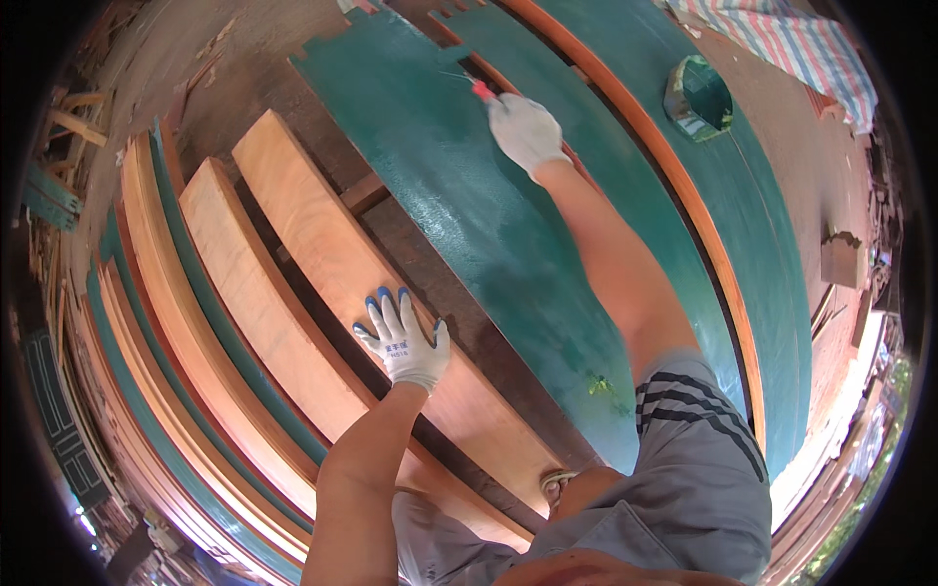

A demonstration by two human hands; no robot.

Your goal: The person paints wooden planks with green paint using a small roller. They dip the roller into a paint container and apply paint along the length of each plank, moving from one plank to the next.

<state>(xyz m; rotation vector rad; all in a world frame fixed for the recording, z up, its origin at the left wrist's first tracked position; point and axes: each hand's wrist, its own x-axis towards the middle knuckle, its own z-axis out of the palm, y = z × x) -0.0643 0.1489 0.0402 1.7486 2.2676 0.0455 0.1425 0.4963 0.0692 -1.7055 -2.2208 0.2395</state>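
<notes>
My right hand [528, 132], in a white glove, is closed around the red handle of what looks like a paint roller [481, 90]. A thin metal rod runs left from the handle; its head is hard to make out against the green. Beneath it lies a wide board [430, 186] coated in glossy, wet-looking green paint. My left hand [408, 347], gloved in white with blue fingertips, rests with fingers spread on a bare wooden plank [332, 239]. That hand holds nothing.
A paint container [698, 98], green inside, stands on another green board [743, 195] at the right. More bare planks [264, 283] and green-faced boards lie side by side at the left. A striped sheet [801, 44] lies at the far right.
</notes>
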